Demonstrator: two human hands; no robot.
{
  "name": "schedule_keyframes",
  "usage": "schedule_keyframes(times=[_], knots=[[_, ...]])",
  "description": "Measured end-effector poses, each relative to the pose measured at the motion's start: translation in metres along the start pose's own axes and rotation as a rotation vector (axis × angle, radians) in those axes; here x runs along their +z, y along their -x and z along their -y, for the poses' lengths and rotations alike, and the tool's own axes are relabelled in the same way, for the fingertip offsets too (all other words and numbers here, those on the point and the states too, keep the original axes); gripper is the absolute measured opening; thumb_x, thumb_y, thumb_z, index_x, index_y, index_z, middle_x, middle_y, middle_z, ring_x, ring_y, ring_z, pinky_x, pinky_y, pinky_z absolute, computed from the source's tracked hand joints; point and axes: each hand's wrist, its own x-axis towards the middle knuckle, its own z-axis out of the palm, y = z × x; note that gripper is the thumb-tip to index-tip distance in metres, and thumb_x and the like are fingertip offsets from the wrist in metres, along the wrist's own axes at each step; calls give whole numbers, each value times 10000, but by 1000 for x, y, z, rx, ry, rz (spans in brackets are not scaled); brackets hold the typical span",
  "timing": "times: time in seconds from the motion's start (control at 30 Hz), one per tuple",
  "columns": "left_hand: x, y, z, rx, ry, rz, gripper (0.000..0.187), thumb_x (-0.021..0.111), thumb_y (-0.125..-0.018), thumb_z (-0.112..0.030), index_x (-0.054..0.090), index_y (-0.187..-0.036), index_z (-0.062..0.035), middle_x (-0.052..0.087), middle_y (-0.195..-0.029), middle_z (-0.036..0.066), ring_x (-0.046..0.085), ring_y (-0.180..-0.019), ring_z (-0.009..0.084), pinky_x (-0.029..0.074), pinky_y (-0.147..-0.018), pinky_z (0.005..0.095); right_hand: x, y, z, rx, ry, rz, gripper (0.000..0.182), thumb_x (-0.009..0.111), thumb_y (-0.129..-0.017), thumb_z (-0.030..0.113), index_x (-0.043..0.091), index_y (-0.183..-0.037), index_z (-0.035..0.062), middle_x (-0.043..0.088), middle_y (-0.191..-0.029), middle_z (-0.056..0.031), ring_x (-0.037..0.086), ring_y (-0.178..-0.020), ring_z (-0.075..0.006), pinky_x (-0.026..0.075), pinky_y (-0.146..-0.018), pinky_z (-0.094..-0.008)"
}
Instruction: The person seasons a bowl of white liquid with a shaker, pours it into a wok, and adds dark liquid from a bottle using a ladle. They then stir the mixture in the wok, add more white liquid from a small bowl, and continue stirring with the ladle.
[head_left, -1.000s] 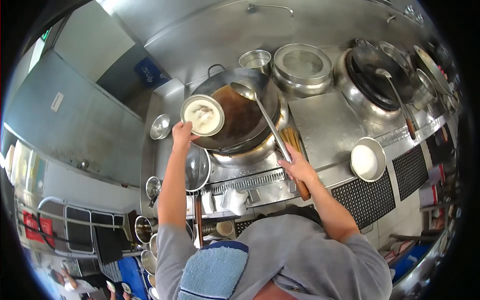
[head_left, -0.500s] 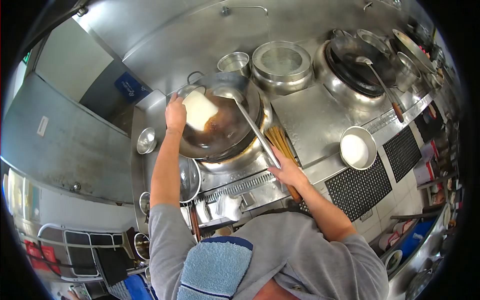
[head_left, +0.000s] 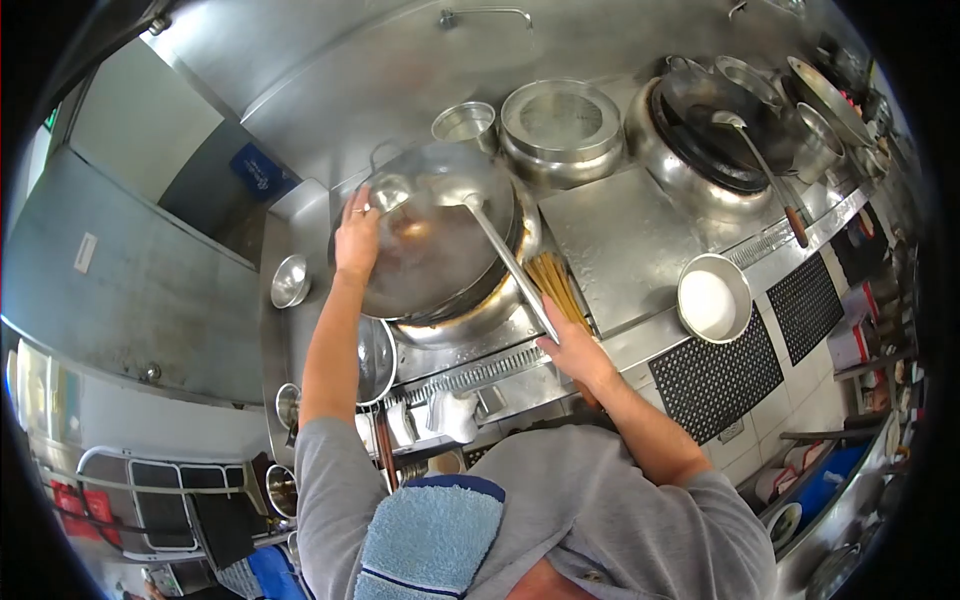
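My shirt (head_left: pixel 600 480): plain grey | my towel (head_left: pixel 430 530): pale blue, navy bands | my ladle (head_left: pixel 508 262): silver, brown grip | bowl (head_left: pixel 390 188): silver | wok (head_left: pixel 400 298): dark grey | brush (head_left: pixel 557 283): tan | mat (head_left: pixel 715 385): black, gridded holes

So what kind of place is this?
Probably a restaurant kitchen: a large steaming wok, a second wok along the same metal range, and a long-handled ladle in the right hand.

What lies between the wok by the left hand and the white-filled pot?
In the head view: the steel burner crossed by the ladle handle, then the stick brush, then the flat steel worktop.
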Motion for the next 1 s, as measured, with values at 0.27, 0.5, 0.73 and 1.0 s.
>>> schedule_keyframes(times=[0.27, 0.5, 0.73, 1.0], knots=[[25, 35, 12, -278, 161, -189, 112, 539, -796, -30, 598, -863, 37, 529, -1253, 257, 512, -1144, 404, 488, -926, 407, -15, -2, 18, 106, 39, 43, 702, 632, -830, 132, 283, -1430, 27, 552, -1155, -329, 549, -1074, -453, 436, -926, -435], [-18, 94, 42, -1237, 1593, -554, 235, 516, -879, -29, 502, -1097, 58, 584, -1018, 142, 602, -975, 249, 552, -867, 472, -116, 8, 64, 35, 420, 378, 678, 618, -843, 169, 294, -1434, 87, 606, -1022, -319, 596, -970, -448, 469, -828, -475], [-86, 175, 0, -1325, 1769, -650, 243, 535, -892, -76, 505, -1111, 25, 587, -1043, 128, 604, -932, 224, 536, -861, 431, -119, -33, 95, -22, 763, 524, 666, 574, -849, 108, 275, -1444, 84, 613, -967, -278, 594, -913, -442, 466, -818, -483], [-135, 271, -79, -1496, 1693, -690, 257, 541, -909, -110, 513, -1127, 21, 583, -1062, 148, 610, -963, 243, 543, -804, 380, -70, -85, 72, -12, 767, 417, 657, 556, -866, 139, 267, -1457, 147, 628, -1006, -272, 581, -948, -458, 454, -842, -499]])
